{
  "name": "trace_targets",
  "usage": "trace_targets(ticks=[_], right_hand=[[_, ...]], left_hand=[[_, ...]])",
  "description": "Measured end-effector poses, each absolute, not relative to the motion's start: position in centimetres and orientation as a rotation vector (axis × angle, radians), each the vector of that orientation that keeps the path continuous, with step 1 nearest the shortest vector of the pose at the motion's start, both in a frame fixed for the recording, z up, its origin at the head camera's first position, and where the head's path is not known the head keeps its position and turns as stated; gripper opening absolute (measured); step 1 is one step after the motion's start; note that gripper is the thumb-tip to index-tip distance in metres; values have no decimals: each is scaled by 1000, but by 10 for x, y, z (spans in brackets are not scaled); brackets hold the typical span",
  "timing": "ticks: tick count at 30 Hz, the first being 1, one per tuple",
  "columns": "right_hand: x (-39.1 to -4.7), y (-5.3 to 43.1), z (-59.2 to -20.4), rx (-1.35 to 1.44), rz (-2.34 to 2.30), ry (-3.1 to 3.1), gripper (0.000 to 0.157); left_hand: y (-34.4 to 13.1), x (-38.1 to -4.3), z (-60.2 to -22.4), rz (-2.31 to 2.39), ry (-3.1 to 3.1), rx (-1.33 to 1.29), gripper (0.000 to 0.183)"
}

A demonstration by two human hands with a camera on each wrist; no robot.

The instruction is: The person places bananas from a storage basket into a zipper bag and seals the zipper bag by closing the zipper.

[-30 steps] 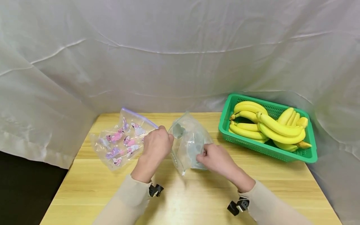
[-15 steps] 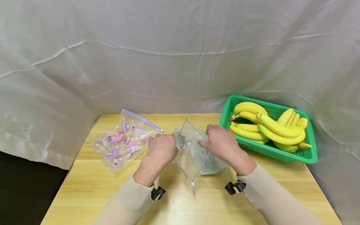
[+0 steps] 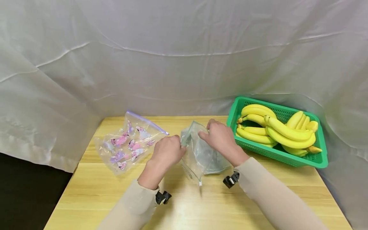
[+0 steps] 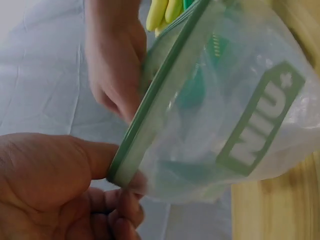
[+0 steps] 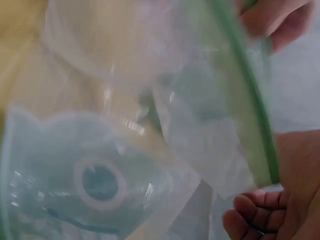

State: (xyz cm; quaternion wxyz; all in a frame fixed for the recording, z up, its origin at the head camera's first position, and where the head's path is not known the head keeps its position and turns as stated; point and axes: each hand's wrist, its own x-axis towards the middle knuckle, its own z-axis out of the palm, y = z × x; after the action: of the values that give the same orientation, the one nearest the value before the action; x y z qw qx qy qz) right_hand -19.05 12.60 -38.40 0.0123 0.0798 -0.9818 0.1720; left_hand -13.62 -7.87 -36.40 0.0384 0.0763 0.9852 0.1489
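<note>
A translucent zip bag [image 3: 198,153] with a green zip edge stands over the table between my hands, its mouth apart. My left hand [image 3: 169,149] pinches one side of the rim between thumb and fingers. The left wrist view shows the green "NIU+" print [image 4: 262,117] on that side. My right hand [image 3: 220,136] holds the opposite side of the rim, thumb toward the mouth. In the right wrist view, a pale blue print with a round eye [image 5: 100,184] shows on the bag, and my right hand [image 5: 295,200] has curled fingers at the green edge.
A second clear zip bag [image 3: 133,145] with a purple zip and pink cartoon figures lies flat at the left. At the back right stands a green basket [image 3: 277,158] of bananas [image 3: 287,131]. Grey cloth [image 3: 184,64] hangs behind the wooden table [image 3: 201,210].
My right hand has moved from the front of the bag up and back to its right rim, and the mouth has been pulled apart. The slider end has shifted slightly right.
</note>
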Motion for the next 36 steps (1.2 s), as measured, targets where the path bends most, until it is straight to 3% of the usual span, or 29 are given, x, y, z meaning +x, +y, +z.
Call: trace_targets(ticks=[2, 4, 8, 11, 16, 23, 36], right_hand=[[-178, 132, -381, 214, 716, -3048, 51], [-165, 138, -379, 185, 805, -3017, 52], [-153, 144, -383, 212, 752, -2962, 28], [-156, 146, -388, 247, 685, -2919, 22], [-165, 148, -396, 262, 608, -2898, 24], [-169, 142, -408, 459, 426, -2816, 32], [-171, 147, -413, 582, 280, -2699, 26]], left_hand=[[-81, -139, -367, 526, 3036, 195, 22], [-83, -139, -368, 579, 3045, 166, 21], [-85, -138, -368, 617, 3067, 156, 21], [-84, -135, -368, 583, 3121, 143, 21], [-82, -133, -371, 418, 3288, 127, 21], [-80, -139, -389, 172, 3539, 397, 21], [-83, -145, -398, 281, 3537, 463, 20]])
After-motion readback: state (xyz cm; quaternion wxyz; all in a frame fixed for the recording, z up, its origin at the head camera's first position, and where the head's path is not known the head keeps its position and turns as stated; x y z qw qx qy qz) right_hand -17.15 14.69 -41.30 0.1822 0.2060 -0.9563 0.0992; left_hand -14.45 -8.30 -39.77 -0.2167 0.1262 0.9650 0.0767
